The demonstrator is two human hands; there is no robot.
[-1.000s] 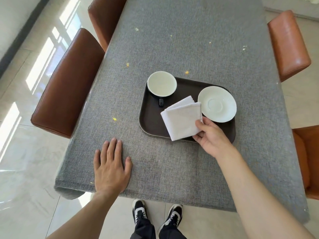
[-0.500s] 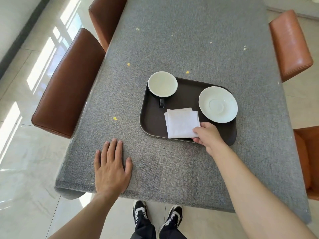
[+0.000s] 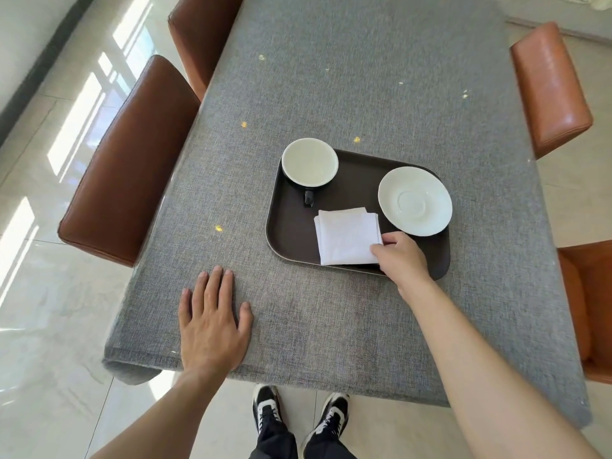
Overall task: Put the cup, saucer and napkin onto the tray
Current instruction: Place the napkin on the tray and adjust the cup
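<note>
**A:** So, where's everything sitting? From the head view I count all three on the dark brown rounded plastic tray point(image 3: 288, 226), which lies on the table covered in grey woven cloth point(image 3: 331, 309).

**B:** Yep. The black cup with the white inside point(image 3: 309, 162) stands upright in the tray's far-left corner, handle pointing back toward the person. The round white ceramic saucer point(image 3: 415, 201) is on the right side, well apart from the cup. The folded white cloth napkin point(image 3: 346, 236) lies flat in the near middle, just beside the saucer, with its near edge right at the tray's near rim.

**A:** And the hands?

**B:** The right hand point(image 3: 402, 260) is at the napkin's near-right corner, fingers curled in a narrow grip, fingertips touching the cloth. I honestly cannot tell if it's pinching the corner or just resting on it. The left hand point(image 3: 213, 323) is flat on the table near the front edge, palm down, fingers spread, holding nothing, well apart from the tray.

**A:** Anything else around?

**B:** Brown leather chairs point(image 3: 129, 160) on both sides of the table, glossy pale floor tiles point(image 3: 49, 326), and the person's black-and-white sneakers point(image 3: 266, 409) below the table edge.
</note>
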